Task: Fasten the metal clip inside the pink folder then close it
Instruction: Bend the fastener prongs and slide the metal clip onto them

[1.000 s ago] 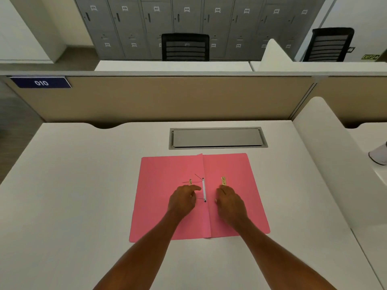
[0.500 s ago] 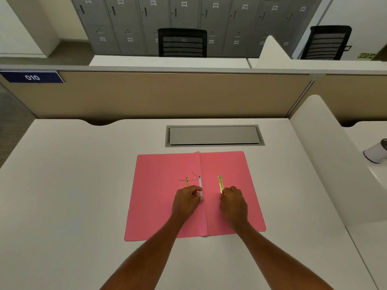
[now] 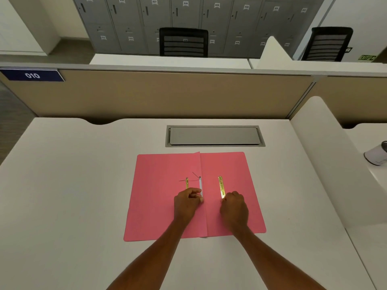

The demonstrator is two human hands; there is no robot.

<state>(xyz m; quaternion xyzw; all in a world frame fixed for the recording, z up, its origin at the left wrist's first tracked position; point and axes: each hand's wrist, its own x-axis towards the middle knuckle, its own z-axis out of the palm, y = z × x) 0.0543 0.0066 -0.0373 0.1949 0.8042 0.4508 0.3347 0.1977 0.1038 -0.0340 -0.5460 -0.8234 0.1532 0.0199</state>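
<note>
The pink folder (image 3: 159, 197) lies open and flat on the white desk. A white strip (image 3: 200, 185) with thin metal prongs runs along its centre fold. A short gold piece (image 3: 187, 183) lies just left of the fold. A long gold metal bar (image 3: 221, 186) lies on the right leaf. My left hand (image 3: 187, 203) rests on the left leaf with its fingertips pinched at the lower end of the white strip. My right hand (image 3: 234, 208) is curled, with its fingers touching the near end of the gold bar.
A grey cable hatch (image 3: 215, 136) is set into the desk behind the folder. A beige partition (image 3: 167, 93) bounds the far edge and a white divider (image 3: 326, 155) the right side. A white cup (image 3: 377, 153) lies on the neighbouring desk.
My right hand has slid to the right onto the near end of the gold bar. My left hand has stayed at the strip on the fold. The camera has shifted slightly.
</note>
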